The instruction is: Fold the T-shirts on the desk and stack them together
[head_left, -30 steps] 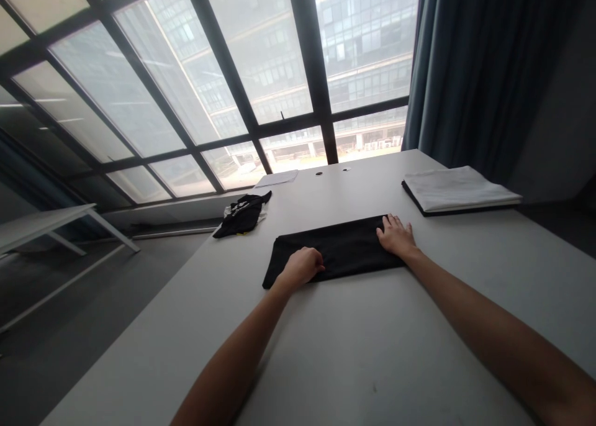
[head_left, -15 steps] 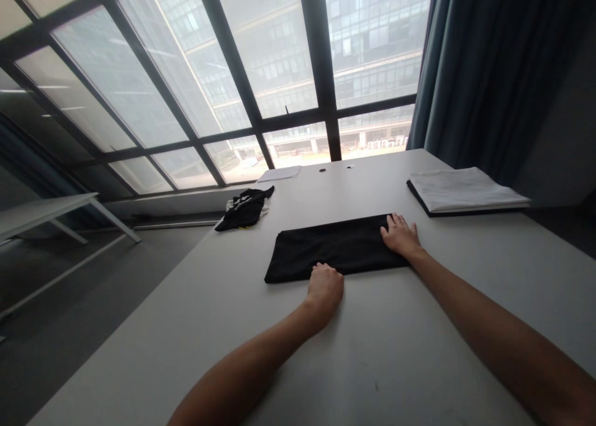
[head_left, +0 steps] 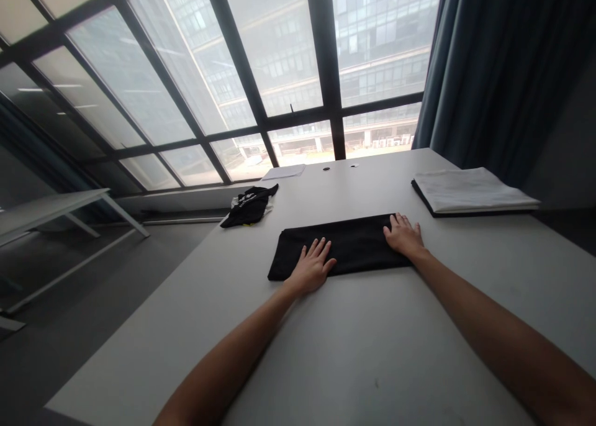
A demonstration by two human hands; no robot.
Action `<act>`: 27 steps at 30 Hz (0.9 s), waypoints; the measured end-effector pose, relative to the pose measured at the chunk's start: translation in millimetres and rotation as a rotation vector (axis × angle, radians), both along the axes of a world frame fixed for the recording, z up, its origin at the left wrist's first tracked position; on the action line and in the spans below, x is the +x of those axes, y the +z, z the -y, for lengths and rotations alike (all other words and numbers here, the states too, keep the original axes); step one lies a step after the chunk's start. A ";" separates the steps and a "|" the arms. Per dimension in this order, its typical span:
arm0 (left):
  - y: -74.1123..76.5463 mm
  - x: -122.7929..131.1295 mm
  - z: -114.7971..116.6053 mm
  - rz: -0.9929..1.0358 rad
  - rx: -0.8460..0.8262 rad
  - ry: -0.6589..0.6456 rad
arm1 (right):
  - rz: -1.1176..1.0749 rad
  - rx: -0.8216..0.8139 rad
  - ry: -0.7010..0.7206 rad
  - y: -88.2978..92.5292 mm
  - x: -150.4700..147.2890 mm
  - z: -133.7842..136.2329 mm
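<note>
A black cloth [head_left: 356, 243], folded into a long flat rectangle, lies across the white table [head_left: 354, 339]. My left hand [head_left: 313, 266] rests on its near left part with the fingers spread. On the cloth's right end lies my right hand [head_left: 403, 235], palm down, its fingers stretched out. Neither hand grips anything. What kind of item the cloth is I cannot tell.
A stack of folded white cloth [head_left: 472, 190] over dark cloth stands at the right. Crumpled black fabric [head_left: 251, 205] with pale pieces lies at the left edge, and a white sheet [head_left: 284, 172] at the back. Windows and a blue curtain [head_left: 479, 72] rise behind.
My left hand has gone from curled at the cloth's near edge to spread flat on it, a little further left. My right hand stays on the right end. The view has shifted slightly.
</note>
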State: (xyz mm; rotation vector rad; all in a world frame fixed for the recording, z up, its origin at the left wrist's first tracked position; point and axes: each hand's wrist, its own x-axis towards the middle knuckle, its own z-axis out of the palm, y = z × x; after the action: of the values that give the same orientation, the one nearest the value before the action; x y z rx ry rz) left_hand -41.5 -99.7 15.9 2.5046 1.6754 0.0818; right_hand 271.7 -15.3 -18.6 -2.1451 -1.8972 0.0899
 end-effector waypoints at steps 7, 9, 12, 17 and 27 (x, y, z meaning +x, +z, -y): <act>5.3 -43.4 5.9 0.017 0.191 0.209 | 0.000 -0.001 0.005 -2.7 1.4 -1.2; 2.1 -56.8 7.5 0.061 0.187 0.214 | -0.002 0.000 0.003 -4.2 1.9 -1.9; -1.5 -75.9 10.4 0.117 0.235 0.255 | 0.000 0.010 0.007 -6.7 2.8 -2.8; -2.8 -100.9 14.0 -0.034 0.110 0.350 | 0.013 0.004 0.010 -8.7 3.8 -3.5; 40.2 -3.9 -23.0 0.125 0.264 0.212 | 0.024 0.018 0.004 -5.8 1.8 -2.3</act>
State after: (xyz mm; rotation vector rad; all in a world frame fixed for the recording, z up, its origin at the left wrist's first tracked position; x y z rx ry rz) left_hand -45.4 -76.8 56.1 2.4227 1.9830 0.5001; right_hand 273.5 -13.0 -24.4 -2.1401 -1.9087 0.0476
